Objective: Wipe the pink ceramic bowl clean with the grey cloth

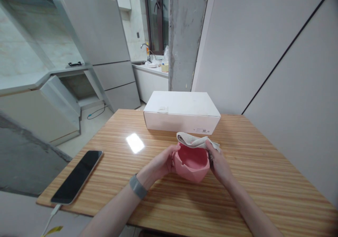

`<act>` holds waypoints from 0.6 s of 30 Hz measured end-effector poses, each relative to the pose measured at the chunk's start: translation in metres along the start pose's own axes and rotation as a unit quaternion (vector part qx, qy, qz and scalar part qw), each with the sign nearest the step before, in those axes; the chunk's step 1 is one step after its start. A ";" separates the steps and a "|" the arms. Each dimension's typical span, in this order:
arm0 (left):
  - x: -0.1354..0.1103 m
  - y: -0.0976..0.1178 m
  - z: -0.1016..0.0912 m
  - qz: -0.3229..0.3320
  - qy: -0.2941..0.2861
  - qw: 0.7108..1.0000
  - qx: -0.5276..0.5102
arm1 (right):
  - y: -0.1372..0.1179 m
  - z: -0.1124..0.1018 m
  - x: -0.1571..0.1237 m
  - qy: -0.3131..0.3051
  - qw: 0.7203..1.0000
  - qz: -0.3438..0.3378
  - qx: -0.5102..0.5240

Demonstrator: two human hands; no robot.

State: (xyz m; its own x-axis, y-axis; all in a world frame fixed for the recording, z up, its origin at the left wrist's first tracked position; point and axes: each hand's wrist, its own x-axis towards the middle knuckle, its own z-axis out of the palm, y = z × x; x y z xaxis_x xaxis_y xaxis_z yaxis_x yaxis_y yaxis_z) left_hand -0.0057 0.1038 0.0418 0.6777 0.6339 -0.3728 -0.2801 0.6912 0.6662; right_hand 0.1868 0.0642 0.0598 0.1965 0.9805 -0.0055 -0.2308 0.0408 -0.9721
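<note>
A pink faceted bowl (192, 163) sits on the wooden table (264, 187) in front of me. My left hand (163, 163) grips its left side, fingers curled round the rim. My right hand (218, 162) presses a beige cloth (194, 140) against the bowl's far right rim, fingers closed on the cloth. A grey band is on my left wrist.
A shut white cardboard box (182, 112) lies just behind the bowl. A black phone (77, 176) with a white cable rests near the table's left edge. Grey wall panels stand at the right; a fridge, counter and sink are at the back left.
</note>
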 end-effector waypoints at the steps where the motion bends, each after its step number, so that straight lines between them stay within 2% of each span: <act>1: 0.000 0.001 0.000 0.011 0.006 1.000 -0.004 | -0.002 0.002 -0.001 0.007 1.000 -0.009 -0.014; 7: 0.000 0.002 0.008 0.077 0.038 0.996 -0.014 | -0.006 0.014 -0.009 0.045 0.991 -0.088 -0.087; 12: 0.000 -0.004 0.015 0.135 -0.015 0.990 -0.041 | 0.003 0.017 -0.013 0.048 0.984 -0.146 -0.088; 15: -0.003 -0.001 0.017 0.128 -0.052 0.989 -0.051 | 0.002 0.014 -0.013 0.014 0.979 -0.176 -0.104; 18: -0.007 0.007 0.016 0.099 -0.062 0.992 -0.051 | -0.006 0.006 -0.011 -0.052 0.979 -0.149 -0.132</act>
State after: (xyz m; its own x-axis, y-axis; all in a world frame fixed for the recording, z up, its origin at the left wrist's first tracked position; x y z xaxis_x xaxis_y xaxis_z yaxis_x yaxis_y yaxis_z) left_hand -0.0017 0.0984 0.0593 0.6793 0.7172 -0.1554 -0.4788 0.5937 0.6467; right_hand 0.1800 0.0540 0.0669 0.1154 0.9477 0.2976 0.0788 0.2899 -0.9538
